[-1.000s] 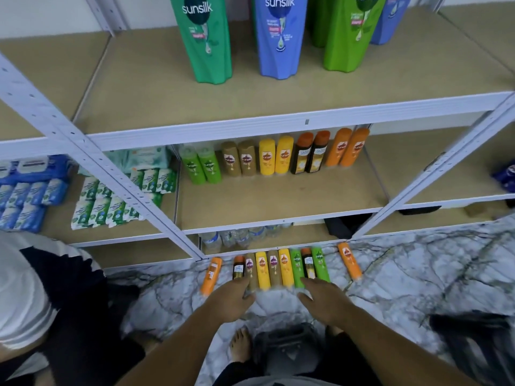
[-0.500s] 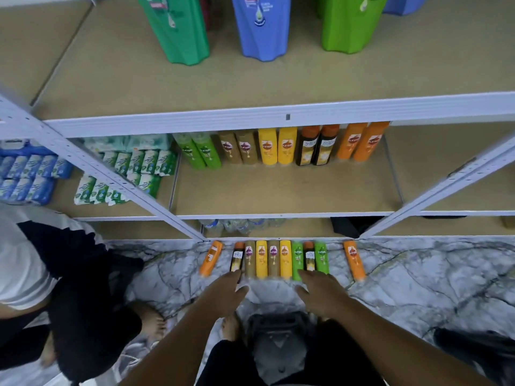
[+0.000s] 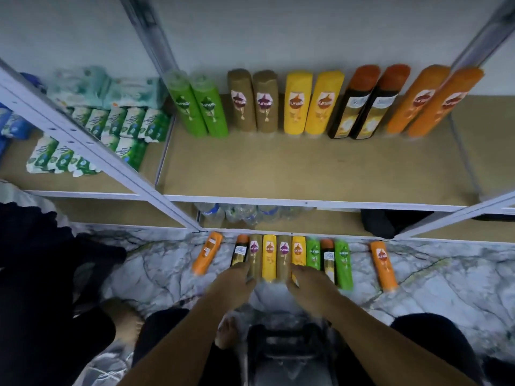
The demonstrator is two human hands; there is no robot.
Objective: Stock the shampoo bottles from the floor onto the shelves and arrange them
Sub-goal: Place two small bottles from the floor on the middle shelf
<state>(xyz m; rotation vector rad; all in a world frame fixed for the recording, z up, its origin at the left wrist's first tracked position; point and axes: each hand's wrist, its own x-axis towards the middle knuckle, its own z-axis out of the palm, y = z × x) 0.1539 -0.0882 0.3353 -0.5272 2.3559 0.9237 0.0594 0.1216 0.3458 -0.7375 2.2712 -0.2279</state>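
Several shampoo bottles lie side by side on the marble floor (image 3: 446, 274) in front of the shelves: an orange one (image 3: 207, 256) at the left, a black one (image 3: 240, 250), tan (image 3: 255, 252), yellow (image 3: 269, 257), tan (image 3: 283, 254), yellow (image 3: 298, 250), green (image 3: 313, 253), black (image 3: 328, 257), green (image 3: 343, 263), and an orange one (image 3: 383, 264) apart at the right. My left hand (image 3: 234, 282) rests at the near ends of the black and tan bottles. My right hand (image 3: 309, 282) covers the near ends of the yellow and green bottles. Both are blurred, fingers forward. Paired upright bottles (image 3: 298, 104) stand at the back of the shelf (image 3: 306, 174).
Green and white packets (image 3: 111, 126) fill the left shelf bay. White metal uprights (image 3: 83, 140) cross diagonally. Water bottles (image 3: 239, 214) and a dark object (image 3: 384, 221) sit on the lowest shelf. Another person in dark clothes (image 3: 41, 274) crouches at left. My foot (image 3: 227, 330) is below.
The view has dropped lower and closer; the top shelf with large bottles has left the frame. Both hands have reached forward onto the near ends of the floor bottles.
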